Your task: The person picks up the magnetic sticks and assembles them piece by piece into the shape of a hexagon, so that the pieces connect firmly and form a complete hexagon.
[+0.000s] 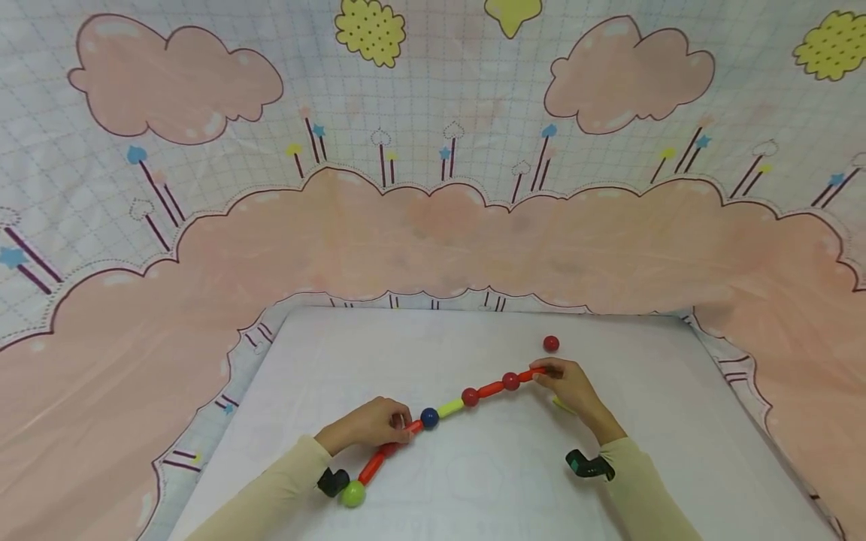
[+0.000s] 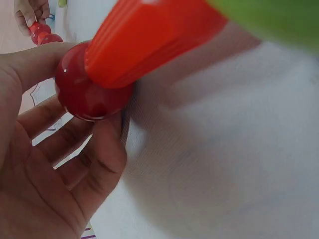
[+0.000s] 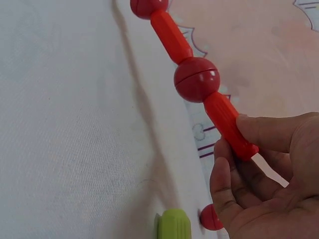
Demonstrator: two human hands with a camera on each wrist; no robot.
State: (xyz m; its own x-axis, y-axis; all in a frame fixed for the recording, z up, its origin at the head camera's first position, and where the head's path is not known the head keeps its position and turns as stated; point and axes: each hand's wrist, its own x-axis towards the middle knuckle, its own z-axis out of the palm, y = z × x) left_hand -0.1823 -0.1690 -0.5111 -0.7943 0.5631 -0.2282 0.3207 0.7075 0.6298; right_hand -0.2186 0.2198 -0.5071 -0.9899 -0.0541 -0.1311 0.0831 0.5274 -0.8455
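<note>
A chain of toy building rods and balls runs slantwise between both hands. My left hand (image 1: 368,422) grips a red ball (image 2: 92,89) between thumb and fingers. From that ball a red rod (image 1: 370,469) leads down to a light green ball (image 1: 352,494) at the near end. Toward the right come another red rod, a blue ball (image 1: 429,418), a yellow-green rod (image 1: 450,408) and two red balls (image 1: 470,397) joined by a red rod (image 1: 492,389). My right hand (image 1: 567,385) pinches the red rod (image 3: 227,122) at the far end, over its shadow on the table.
On the white-covered table (image 1: 473,481), a loose red ball (image 1: 551,343) lies beyond my right hand. A loose yellow-green rod (image 3: 174,225) lies beneath that hand. Patterned cloth (image 1: 440,240) with printed clouds hangs behind and along the sides of the table.
</note>
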